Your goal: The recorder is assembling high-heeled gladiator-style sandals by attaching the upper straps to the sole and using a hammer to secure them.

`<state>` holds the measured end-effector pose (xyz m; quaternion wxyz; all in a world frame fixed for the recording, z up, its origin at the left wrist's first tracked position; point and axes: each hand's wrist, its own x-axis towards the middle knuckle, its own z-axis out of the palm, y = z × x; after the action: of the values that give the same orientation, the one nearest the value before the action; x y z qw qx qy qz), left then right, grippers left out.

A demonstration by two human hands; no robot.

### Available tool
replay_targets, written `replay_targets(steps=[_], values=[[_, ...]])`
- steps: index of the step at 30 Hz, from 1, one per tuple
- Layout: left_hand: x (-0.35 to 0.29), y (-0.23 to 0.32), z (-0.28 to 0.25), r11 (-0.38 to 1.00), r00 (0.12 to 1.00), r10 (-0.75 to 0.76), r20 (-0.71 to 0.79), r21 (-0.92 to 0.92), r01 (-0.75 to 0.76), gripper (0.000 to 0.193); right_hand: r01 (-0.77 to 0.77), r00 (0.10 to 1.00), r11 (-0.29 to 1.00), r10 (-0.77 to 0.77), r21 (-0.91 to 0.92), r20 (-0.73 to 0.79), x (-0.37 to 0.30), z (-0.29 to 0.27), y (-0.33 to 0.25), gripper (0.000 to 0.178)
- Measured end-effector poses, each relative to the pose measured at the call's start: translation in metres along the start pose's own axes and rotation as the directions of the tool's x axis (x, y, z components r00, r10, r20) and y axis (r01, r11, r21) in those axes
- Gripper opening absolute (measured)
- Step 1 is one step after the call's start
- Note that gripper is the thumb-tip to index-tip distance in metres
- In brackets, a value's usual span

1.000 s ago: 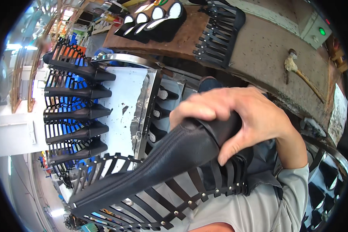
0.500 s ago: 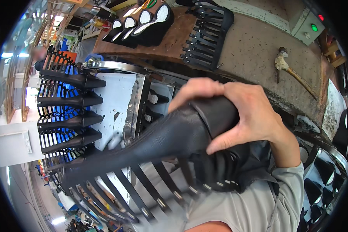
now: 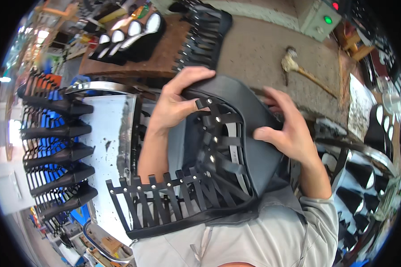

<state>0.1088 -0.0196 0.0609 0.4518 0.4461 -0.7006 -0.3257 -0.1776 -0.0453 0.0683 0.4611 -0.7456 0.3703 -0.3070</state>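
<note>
Far left: row of black strappy boots (image 3: 60,132), shafts outward, beside a white tray (image 3: 109,142). Wedge shoes (image 3: 140,46) sit up and right of that, on a brown table (image 3: 142,67).

Left hand (image 3: 171,100): up at the boot's upper-left edge, thumb and fingers pinching it. Thumb is on the inner side by the first strap, fingers over the outside.

Held boot (image 3: 259,160): black, straps and studs, between the two hands and in front of the chest. Bulky part spans left hand to right hand, strapped opening facing left. Shaft's long axis runs low left from there, slightly downhill, across the grey shirt (image 3: 240,236). Free end is well below both hands, nearer the left; strap row overlaps the left forearm in view.

Strapped piece (image 3: 205,38) lies on the bench beyond.

Right hand (image 3: 292,129): spread over the boot's right side, thumb flat on the leather, fingers at the far edge. Can't tell how firmly they grip. It's the nearer hand to the bend where shaft meets bulky part.

Further right: hammer (image 3: 298,69) on the bench, then rack (image 3: 374,153) with black pieces.
</note>
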Motion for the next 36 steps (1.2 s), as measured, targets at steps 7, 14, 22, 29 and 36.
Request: replay_targets(steps=[7, 14, 22, 29, 36], values=[[0.014, 0.072, 0.001, 0.949, 0.994, 0.032, 0.104, 0.31, -0.063, 0.087, -0.206, 0.92, 0.954, 0.113, 0.218, 0.376, 0.001, 0.0, -0.009, 0.104], [0.012, 0.083, 0.014, 0.875, 0.997, -0.028, 0.07, 0.484, -0.01, 0.088, -0.188, 0.949, 0.953, 0.113, 0.239, 0.295, -0.018, 0.013, -0.001, 0.111], [0.006, 0.067, 0.022, 0.877, 1.0, 0.006, -0.017, 0.48, 0.003, 0.081, -0.111, 0.98, 0.992, 0.099, 0.063, 0.173, -0.016, 0.028, -0.004, 0.093], [0.017, 0.02, 0.023, 0.9, 0.99, -0.133, 0.041, 0.424, 0.103, 0.071, -0.365, 0.925, 0.923, 0.344, 0.122, 0.163, 0.001, 0.042, 0.006, 0.076], [-0.014, -0.039, 0.0, 0.512, 0.833, -0.551, 0.051, -0.767, 0.386, 0.062, -0.59, 0.77, 0.177, 0.418, 0.788, 0.482, 0.032, 0.092, 0.044, 0.049]])
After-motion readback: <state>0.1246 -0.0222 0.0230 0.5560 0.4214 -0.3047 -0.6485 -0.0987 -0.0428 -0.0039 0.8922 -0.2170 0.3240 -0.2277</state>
